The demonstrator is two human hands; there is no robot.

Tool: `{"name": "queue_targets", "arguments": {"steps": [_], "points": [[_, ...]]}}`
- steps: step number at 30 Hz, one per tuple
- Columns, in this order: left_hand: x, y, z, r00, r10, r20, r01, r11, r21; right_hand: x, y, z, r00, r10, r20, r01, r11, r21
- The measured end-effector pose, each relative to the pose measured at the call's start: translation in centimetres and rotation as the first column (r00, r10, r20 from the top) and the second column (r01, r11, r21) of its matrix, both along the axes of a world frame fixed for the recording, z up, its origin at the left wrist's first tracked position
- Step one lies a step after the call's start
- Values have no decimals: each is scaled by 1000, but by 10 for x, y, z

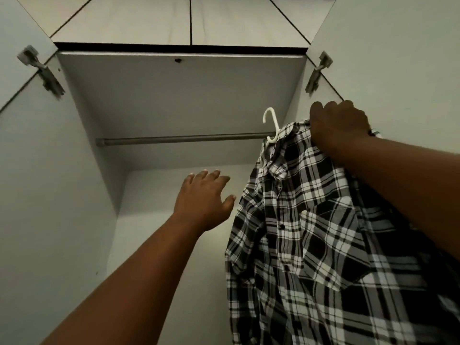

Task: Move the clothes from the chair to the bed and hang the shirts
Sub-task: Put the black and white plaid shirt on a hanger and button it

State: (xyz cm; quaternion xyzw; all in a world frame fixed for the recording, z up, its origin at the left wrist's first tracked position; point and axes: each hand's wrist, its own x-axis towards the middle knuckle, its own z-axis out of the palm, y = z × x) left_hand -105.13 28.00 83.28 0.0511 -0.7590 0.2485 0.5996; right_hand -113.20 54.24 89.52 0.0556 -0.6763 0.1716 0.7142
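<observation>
A black-and-white plaid shirt (pixel 318 240) hangs on a white plastic hanger (pixel 271 125) whose hook sticks up in front of the right end of the grey wardrobe rail (pixel 179 140). Whether the hook sits on the rail I cannot tell. My right hand (pixel 338 128) grips the shirt's shoulder and the hanger beneath it, at the upper right. My left hand (pixel 204 197) reaches into the wardrobe with spread fingers, just left of the shirt and below the rail, holding nothing.
The wardrobe is white inside, with a top panel (pixel 179 80) above the rail. Both doors stand open, with hinges at the left (pixel 42 70) and right (pixel 318 73). Left of the shirt the rail carries nothing.
</observation>
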Motion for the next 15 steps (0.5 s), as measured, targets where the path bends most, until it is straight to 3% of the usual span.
{"name": "queue_targets", "arguments": {"steps": [5,15], "points": [[-36,-27,-1,995,-95,20,94,996,6,-20,-35,3,998,-45,-32,45,999,-4],[-100,-56,-13,988,-154,20,155,987,-38,-71,-99,52,994,78,-74,-75,996,54]]}}
